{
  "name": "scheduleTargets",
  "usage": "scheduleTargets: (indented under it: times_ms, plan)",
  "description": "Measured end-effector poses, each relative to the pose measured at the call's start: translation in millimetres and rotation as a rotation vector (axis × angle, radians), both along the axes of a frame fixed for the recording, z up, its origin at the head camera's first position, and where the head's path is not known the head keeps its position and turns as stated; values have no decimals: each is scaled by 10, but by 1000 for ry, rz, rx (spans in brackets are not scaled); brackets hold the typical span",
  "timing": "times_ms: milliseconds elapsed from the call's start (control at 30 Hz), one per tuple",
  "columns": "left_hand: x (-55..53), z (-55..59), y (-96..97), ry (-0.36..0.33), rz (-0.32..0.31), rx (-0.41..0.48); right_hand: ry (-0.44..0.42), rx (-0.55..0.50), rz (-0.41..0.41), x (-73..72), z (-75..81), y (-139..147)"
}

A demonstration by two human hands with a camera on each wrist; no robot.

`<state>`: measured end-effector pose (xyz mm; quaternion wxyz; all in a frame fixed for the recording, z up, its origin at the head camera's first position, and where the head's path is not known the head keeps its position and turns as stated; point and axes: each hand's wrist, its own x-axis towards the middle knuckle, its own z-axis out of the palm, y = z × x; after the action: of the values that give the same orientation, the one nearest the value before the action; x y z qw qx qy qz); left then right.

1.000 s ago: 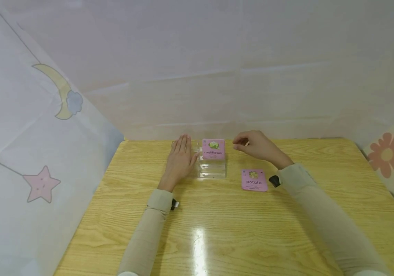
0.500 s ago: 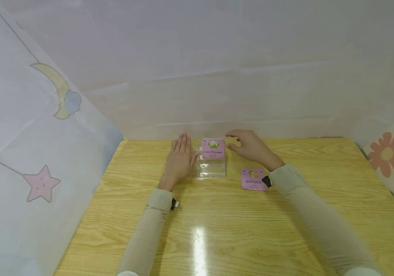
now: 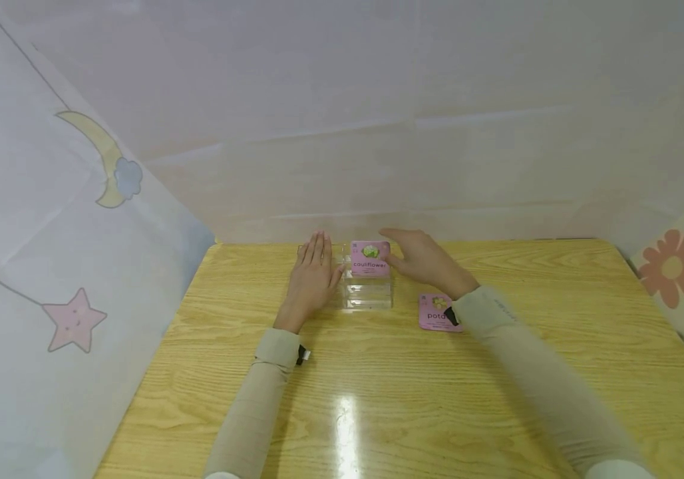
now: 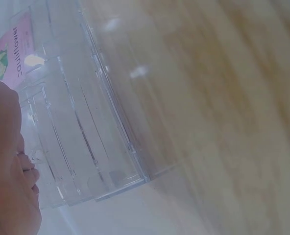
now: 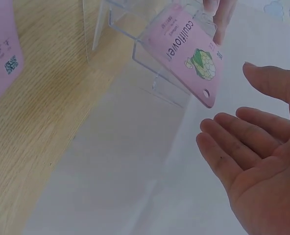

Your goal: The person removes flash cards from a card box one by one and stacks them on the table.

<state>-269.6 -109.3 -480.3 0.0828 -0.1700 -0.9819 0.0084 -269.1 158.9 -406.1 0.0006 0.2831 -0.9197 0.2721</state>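
Observation:
A clear stepped display stand (image 3: 368,297) sits near the table's back edge, its tiers showing at close range in the left wrist view. My left hand (image 3: 312,283) rests on the stand's left part with fingers straight. On the upper right tier leans a pink card (image 3: 369,257) printed "cauliflower" with a picture of the vegetable. Just right of that card is my right hand (image 3: 428,261), thumb and fingers spread apart. Its thumb overlaps the card's right edge in the head view, while the right wrist view shows a gap between the fingers and the card's holed corner (image 5: 206,93).
A second pink card (image 3: 436,324), printed "potato", lies on the wooden table (image 3: 414,399), partly covered by the black strap at my right wrist. Behind the table hangs a pale backdrop (image 3: 342,166); another with a moon and star stands left.
My right hand has moved left to the cauliflower card, its thumb and fingers opening apart on the way. The left hand and both cards stay where they were.

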Motion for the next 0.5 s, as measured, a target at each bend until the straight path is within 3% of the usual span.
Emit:
scheduleTargets:
  times_ms: [200,500]
  plan:
    - [3,3,-13,6,-8,9,31,25,2,6,3,-110]
    - [11,-1,-25,21,-11,11,151,70,43,-35,-91,-248]
